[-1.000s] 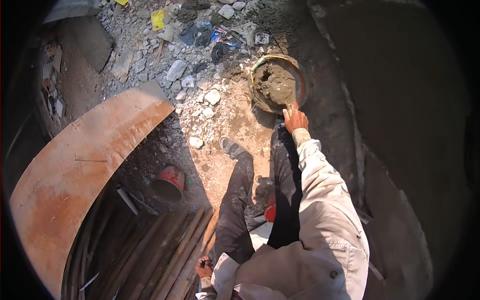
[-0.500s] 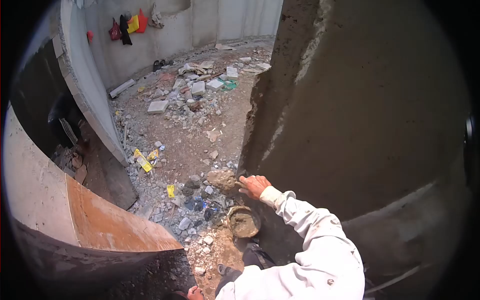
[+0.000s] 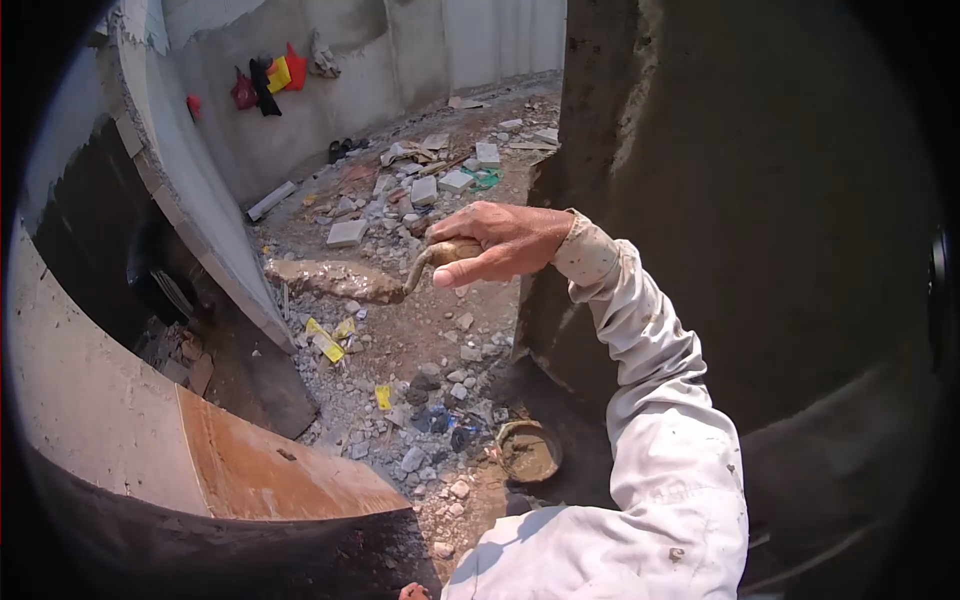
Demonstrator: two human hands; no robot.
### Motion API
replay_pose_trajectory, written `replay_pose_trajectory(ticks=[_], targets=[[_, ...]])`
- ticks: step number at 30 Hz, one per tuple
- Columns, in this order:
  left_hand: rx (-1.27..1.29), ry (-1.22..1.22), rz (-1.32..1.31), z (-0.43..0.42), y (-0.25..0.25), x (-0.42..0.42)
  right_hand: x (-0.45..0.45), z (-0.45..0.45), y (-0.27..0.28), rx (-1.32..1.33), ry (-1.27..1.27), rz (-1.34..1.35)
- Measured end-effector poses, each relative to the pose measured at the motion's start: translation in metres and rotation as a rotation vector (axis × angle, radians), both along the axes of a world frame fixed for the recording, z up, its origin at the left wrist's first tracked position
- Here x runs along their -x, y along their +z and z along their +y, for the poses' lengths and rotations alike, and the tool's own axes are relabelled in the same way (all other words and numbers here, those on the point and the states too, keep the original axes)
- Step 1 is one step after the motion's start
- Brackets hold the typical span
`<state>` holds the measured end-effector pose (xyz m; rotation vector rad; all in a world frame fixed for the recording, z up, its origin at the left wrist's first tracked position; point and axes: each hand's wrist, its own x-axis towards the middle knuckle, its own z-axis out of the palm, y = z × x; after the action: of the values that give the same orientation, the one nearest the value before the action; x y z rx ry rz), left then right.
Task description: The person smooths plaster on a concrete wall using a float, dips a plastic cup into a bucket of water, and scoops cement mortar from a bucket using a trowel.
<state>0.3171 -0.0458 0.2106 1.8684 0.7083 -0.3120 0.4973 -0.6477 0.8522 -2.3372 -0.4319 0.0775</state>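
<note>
My right hand (image 3: pixel 505 240) is closed round the handle of a trowel (image 3: pixel 335 281), held level with its blade pointing left. The blade looks coated in wet mortar. Below the forearm, on the ground, stands a round bucket (image 3: pixel 503 436) containing wet mortar (image 3: pixel 532 457). Only a small piece of my left hand (image 3: pixel 415 592) shows at the bottom edge, its fingers out of sight. On my right rises a dark, smooth wall (image 3: pixel 770 230) that looks freshly plastered.
Rubble (image 3: pixel 400 420) and broken blocks (image 3: pixel 347 233) litter the ground. A curved wall with an orange-brown section (image 3: pixel 270 460) runs along the lower left. Bags (image 3: pixel 296 68) hang on the far wall. In the left opening, a person's dark clothing (image 3: pixel 160 280) is partly visible.
My right hand has risen from near the bucket, swinging the trowel up and to the left, so its whole blade now shows. My left hand has slipped mostly below the frame. The view has shifted slightly.
</note>
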Motion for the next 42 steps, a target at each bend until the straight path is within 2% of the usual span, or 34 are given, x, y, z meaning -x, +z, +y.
replay_pose_trajectory(ticks=[1, 2, 3, 5, 6, 8, 9, 12, 14, 15, 16, 17, 18, 19, 20, 21, 25, 27, 28, 30, 33, 35, 36, 38, 40, 41, 42], targets=[[-0.016, -0.019, -0.001, 0.000, 0.005, 0.002, 0.000, -0.035, -0.005, -0.089, -0.052, -0.005], [-0.027, -0.036, -0.004, 0.002, 0.010, 0.006, -0.011, -0.086, -0.030, -0.396, -0.031, 0.027], [-0.043, -0.051, -0.003, 0.001, 0.016, 0.007, -0.023, -0.139, -0.071, -0.813, -0.017, -0.080], [-0.081, -0.084, 0.013, 0.003, 0.027, 0.021, -0.079, -0.176, -0.203, -1.994, 0.094, -0.456], [-0.065, -0.099, 0.011, -0.006, 0.027, 0.015, -0.084, -0.149, -0.271, -2.128, -0.050, -0.422], [-0.069, -0.138, 0.012, -0.010, 0.030, 0.017, -0.060, -0.059, -0.371, -1.974, -0.431, -0.023], [-0.067, -0.153, 0.020, -0.012, 0.031, 0.021, -0.043, -0.022, -0.412, -1.956, -0.567, 0.075], [-0.056, -0.207, 0.036, -0.019, 0.033, 0.026, 0.014, 0.026, -0.503, -1.733, -1.039, 0.214], [-0.044, -0.237, 0.043, -0.018, 0.036, 0.035, 0.050, 0.024, -0.567, -1.608, -1.153, 0.297], [-0.044, -0.251, 0.057, -0.017, 0.039, 0.039, 0.069, 0.019, -0.618, -1.350, -1.264, 0.374], [-0.057, -0.264, 0.089, -0.015, 0.051, 0.046, 0.090, 0.012, -0.668, -0.871, -1.340, 0.506], [-0.189, -0.278, 0.186, -0.013, 0.044, 0.056, 0.112, 0.007, -0.717, -0.447, -1.313, 0.676], [-0.266, -0.354, 0.210, -0.027, 0.063, 0.058, 0.140, 0.012, -0.756, 0.087, -1.231, 0.554], [-0.177, -0.281, 0.212, -0.043, 0.078, 0.064, 0.144, 0.007, -0.726, -0.020, -1.224, 0.780], [-0.156, -0.265, 0.267, -0.039, 0.077, 0.074, 0.143, 0.003, -0.719, 0.088, -1.156, 0.943], [-0.197, -0.302, 0.267, -0.043, 0.082, 0.082, 0.158, 0.001, -0.767, 0.238, -1.103, 0.941], [-0.109, -0.157, 0.354, -0.019, 0.076, 0.128, 0.188, -0.008, -0.906, 0.692, -0.988, 0.684], [-0.038, -0.037, 0.452, -0.011, 0.081, 0.138, 0.172, -0.011, -0.956, 0.759, -1.003, 0.692], [-0.099, -0.039, 0.502, -0.004, 0.080, 0.143, 0.166, -0.006, -0.986, 0.841, -1.036, 0.649], [-0.122, 0.071, 0.514, 0.002, 0.075, 0.150, 0.155, 0.002, -1.038, 0.671, -1.033, 0.749], [0.029, 0.166, 0.445, 0.029, 0.060, 0.151, 0.151, 0.036, -1.063, 0.440, -1.076, 0.855], [-0.066, 0.025, 0.411, 0.020, 0.060, 0.138, 0.178, 0.047, -1.060, 0.262, -1.181, 0.792], [-0.108, -0.048, 0.386, 0.013, 0.062, 0.128, 0.185, 0.053, -1.039, 0.217, -1.235, 0.744], [-0.055, -0.099, 0.321, 0.035, 0.060, 0.124, 0.176, 0.044, -0.981, 0.173, -1.227, 0.874], [-0.029, -0.158, 0.278, 0.043, 0.061, 0.111, 0.159, 0.032, -0.920, 0.232, -1.245, 0.762], [-0.227, -0.107, 0.423, 0.033, 0.069, 0.097, 0.163, 0.024, -0.915, 0.258, -1.236, 0.571], [-0.231, -0.160, 0.368, 0.037, 0.072, 0.093, 0.150, 0.013, -0.868, 0.204, -1.207, 0.627]])
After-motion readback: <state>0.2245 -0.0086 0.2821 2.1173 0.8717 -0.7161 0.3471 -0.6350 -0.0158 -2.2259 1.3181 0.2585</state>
